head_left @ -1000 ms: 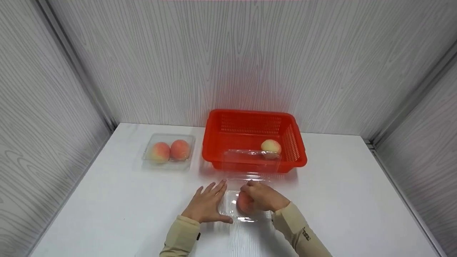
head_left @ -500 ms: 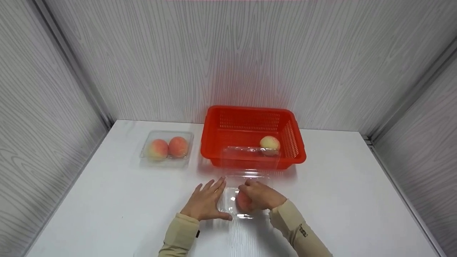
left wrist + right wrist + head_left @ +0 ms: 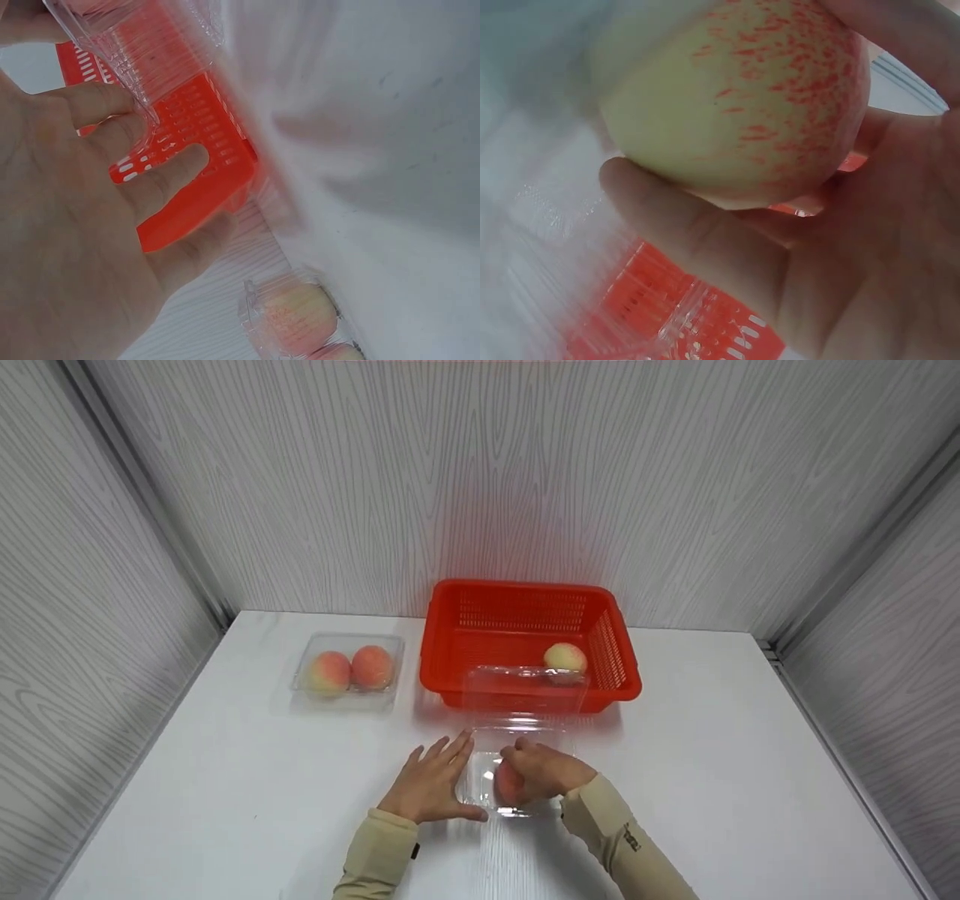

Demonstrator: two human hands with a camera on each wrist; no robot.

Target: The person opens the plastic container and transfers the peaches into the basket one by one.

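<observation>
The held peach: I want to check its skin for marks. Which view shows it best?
The right wrist view: the peach fills the frame, pale yellow-green with red speckles, gripped by the right hand. In the head view the peach is mostly hidden under that hand. The left wrist view does not show it.

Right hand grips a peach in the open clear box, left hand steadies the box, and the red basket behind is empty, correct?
Not quite: the red basket is not empty. The head view shows one peach in the basket. The rest holds: the right hand grips a peach in the clear box, and the left hand steadies it.
</observation>
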